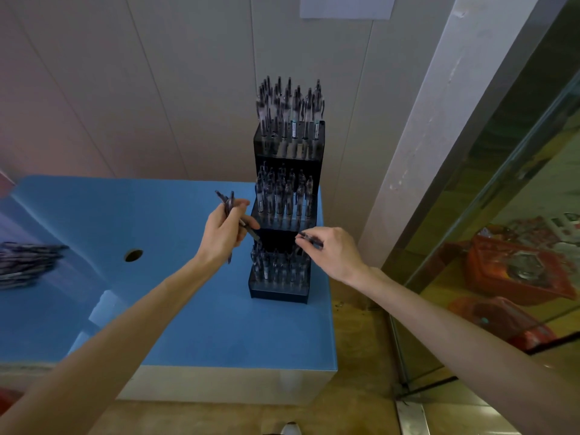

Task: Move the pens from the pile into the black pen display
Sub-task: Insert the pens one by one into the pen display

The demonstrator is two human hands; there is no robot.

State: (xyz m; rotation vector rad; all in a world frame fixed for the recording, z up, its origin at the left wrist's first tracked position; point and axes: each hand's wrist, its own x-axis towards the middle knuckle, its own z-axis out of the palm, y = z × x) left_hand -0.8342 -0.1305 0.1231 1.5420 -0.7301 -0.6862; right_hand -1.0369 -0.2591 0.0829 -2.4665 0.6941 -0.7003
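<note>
Head view shows us standing over the blue table (pixel 194 334) with the black pen display (pixel 284 227) at its far right corner, a three-tier stepped rack already crowded with upright pens on all three levels. Our left hand (pixel 222 233) is curled round a small bundle of pens (pixel 228 202), their ends fanning out above the fist and one tip poking out below. Our right hand (pixel 332 249) pinches a single pen (pixel 309 238) between thumb and fingertips, held nearly level just above the lowest tier, near its right side. The pile (pixel 28 262) of remaining pens lies well apart at the far left edge, blurred.

We judge these pens light, stiff and slick: smooth plastic barrels that roll against one another in a loose fist. A pinch near the upper half of the barrel looks best to us, leaving the tip end free to find a hole. Neighbouring pens stand close, so we would tilt the pen upright before lowering it, or it may knock others askew. The bundle needs a firm wrap to stop one slipping out.
</note>
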